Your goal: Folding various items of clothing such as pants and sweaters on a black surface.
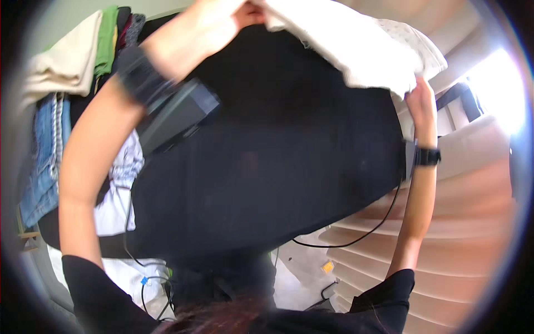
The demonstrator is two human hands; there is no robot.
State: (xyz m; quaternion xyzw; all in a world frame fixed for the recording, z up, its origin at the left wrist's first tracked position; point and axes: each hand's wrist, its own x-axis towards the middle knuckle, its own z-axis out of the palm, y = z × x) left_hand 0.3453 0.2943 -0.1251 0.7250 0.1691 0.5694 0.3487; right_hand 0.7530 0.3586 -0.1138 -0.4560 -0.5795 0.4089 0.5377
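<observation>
A white garment, knit-like along its lower edge, is stretched between my hands over the far side of a black board shaped like an ironing board. My left hand, slightly blurred at the top edge of the picture, is closed on the garment's left end. At the right end, my right hand pinches the lower corner. A paler dotted part shows at the cloth's far right. The garment's upper edge runs out of view, so its kind cannot be made out.
Folded clothes lie at the left: a cream cloth, a green one and blue jeans. A white-and-blue cloth lies under my left forearm. Dark boxes are strapped to my wrists, with cables hanging. A pleated curtain stands right.
</observation>
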